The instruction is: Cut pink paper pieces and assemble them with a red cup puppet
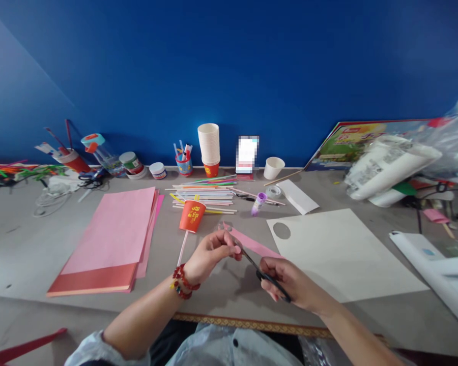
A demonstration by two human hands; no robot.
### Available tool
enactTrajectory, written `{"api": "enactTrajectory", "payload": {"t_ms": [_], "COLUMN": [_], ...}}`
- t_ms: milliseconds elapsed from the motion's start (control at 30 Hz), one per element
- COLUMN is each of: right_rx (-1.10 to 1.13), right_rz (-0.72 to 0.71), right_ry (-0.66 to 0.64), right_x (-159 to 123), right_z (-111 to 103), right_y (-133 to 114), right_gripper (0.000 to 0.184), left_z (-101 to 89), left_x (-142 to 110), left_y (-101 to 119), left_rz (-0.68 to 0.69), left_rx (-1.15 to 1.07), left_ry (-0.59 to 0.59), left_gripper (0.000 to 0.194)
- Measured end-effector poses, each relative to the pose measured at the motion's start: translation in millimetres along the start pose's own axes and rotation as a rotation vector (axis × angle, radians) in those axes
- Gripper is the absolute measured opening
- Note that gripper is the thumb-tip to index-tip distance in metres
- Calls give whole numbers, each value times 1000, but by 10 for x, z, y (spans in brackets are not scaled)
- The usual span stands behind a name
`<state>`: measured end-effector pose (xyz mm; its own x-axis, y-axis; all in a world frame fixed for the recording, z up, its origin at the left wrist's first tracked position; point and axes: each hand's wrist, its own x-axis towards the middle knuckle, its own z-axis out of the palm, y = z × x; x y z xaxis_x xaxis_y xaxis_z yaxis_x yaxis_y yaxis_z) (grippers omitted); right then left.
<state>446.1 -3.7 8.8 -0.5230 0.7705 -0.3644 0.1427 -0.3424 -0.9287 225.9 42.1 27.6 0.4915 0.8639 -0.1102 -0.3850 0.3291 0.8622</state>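
My left hand (212, 252), with a red bead bracelet at the wrist, pinches the near end of a long pink paper strip (256, 245) above the table. My right hand (290, 282) grips black-handled scissors (260, 272), their blades pointing up and left at the strip close to my left fingers. Just beyond my left hand an upturned red paper cup (192, 215) sits on a thin stick (182, 247) that lies on the table.
A stack of pink and red paper (110, 239) lies at left, a cream sheet with a round hole (339, 254) at right. Straws (206, 195), a purple glue stick (258, 203), tape, stacked cups (209, 147) and paint pots line the back wall. Plastic-wrapped rolls are at far right.
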Motion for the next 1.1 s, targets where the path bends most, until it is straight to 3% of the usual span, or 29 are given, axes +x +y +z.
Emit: {"api": "enactTrajectory", "payload": {"t_ms": [233, 467, 667, 767, 933, 1100], "right_rx": [-46, -68, 29, 62, -123, -222], "right_rz": [2, -25, -14, -65, -206, -250], "right_ry": [21, 102, 37, 143, 343, 369], "right_x": [-14, -14, -48, -23, 137, 262], "right_z": [-4, -79, -93, -47, 102, 187], "right_y": [-56, 109, 48, -86, -283, -319], "right_gripper": [51, 41, 37, 34, 25, 22], "left_z": [7, -18, -23, -12, -23, -78], "left_x": [-5, 1, 7, 4, -9, -16], "left_y": [11, -13, -20, -24, -95, -152], "left_rz": [-21, 5, -40, -83, -89, -58], "left_rx": [-8, 8, 31, 75, 238, 352], "left_ry": [1, -29, -44, -52, -90, -98], "left_gripper": [28, 24, 29, 31, 29, 28]}}
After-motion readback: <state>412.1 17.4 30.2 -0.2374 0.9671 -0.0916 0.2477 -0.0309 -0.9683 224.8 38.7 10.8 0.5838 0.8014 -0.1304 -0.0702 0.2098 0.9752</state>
